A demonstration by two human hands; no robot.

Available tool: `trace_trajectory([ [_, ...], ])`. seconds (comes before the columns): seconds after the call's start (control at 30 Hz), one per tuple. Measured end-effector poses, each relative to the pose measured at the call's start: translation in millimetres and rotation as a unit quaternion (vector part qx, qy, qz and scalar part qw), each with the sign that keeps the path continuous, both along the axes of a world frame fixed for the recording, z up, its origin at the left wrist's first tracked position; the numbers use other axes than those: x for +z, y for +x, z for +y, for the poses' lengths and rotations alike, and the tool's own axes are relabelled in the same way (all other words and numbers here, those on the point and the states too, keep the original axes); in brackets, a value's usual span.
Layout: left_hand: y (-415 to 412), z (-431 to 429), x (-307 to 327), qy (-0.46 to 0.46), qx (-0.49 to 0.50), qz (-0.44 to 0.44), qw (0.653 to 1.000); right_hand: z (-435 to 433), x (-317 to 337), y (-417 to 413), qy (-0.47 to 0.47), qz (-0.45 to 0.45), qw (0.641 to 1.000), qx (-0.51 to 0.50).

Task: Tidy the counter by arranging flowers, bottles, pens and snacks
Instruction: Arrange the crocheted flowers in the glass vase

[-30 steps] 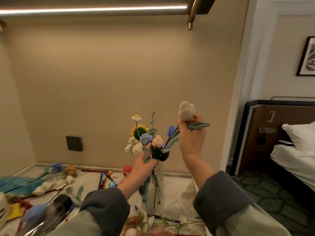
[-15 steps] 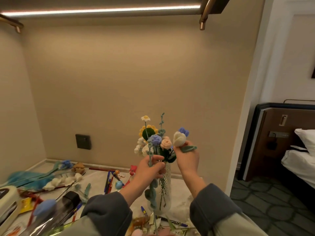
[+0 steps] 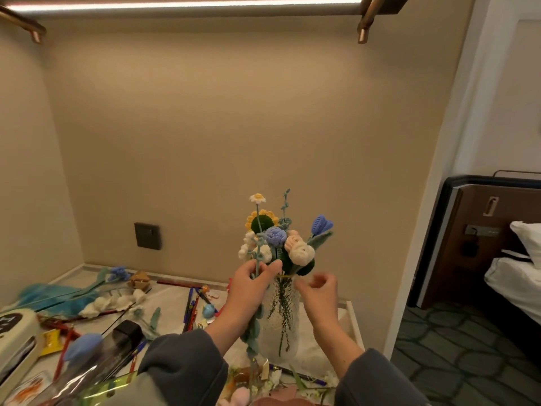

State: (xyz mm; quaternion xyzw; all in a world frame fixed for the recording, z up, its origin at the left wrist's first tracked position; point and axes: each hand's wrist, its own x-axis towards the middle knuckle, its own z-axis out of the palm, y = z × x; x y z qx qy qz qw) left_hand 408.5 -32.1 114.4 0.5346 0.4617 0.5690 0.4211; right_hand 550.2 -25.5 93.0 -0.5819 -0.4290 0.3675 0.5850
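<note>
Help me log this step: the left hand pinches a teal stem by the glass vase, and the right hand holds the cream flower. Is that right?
Not quite. In the head view the right hand holds nothing; the cream flower already sits in the glass vase. The left hand does pinch the teal stem.

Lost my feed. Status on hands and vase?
Left hand pinches teal stem beside vase. Right hand empty, at vase rim. Behind: pens, loose flowers on counter.

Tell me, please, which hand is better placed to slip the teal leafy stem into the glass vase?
Left: the left hand pinches the teal stem at the rim of the vase, while the right hand hovers beside it holding nothing.
</note>
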Motion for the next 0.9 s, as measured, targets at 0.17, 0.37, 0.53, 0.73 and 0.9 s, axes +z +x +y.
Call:
trace_trajectory([
  [0.17, -8, -1, -4, 0.000, 0.069, -0.054, 0.996, -36, -2, -24, -0.071, -0.065, 0.946, 0.311],
  [0.37, -33, -5, -14, 0.023, 0.140, -0.063, 0.988, -49, -1, -55, -0.046, -0.089, 0.911, 0.400],
  [0.53, -76, -15, -21, 0.024, 0.181, -0.075, 0.980, -50, -13, -92, -0.047, -0.098, 0.895, 0.433],
  [0.73, -131, -28, -36, -0.016, 0.173, -0.057, 0.983, -42, -24, -145, -0.032, -0.070, 0.907, 0.414],
  [0.9, -173, -27, -45, -0.085, 0.131, -0.066, 0.986, -25, -22, -189, -0.027, -0.017, 0.919, 0.393],
])
